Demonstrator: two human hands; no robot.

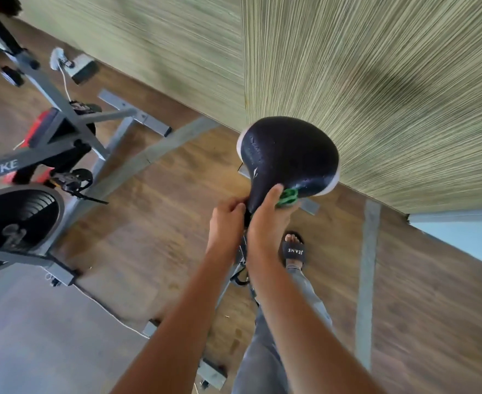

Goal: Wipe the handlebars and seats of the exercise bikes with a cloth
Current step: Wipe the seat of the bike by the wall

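A: Head view. The seat stands close to the green wall. The person's left hand curls round its nose, likely to steady it.
B: Right hand?
A: Its fingers clamp the green cloth against the seat's side edge, thumb on top, probably for wiping pressure. The second bike stands well apart, at left.

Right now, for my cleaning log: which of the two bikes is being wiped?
The near bike by the wall: the right hand holds a green cloth against its black seat. The lettered bike at left is untouched.
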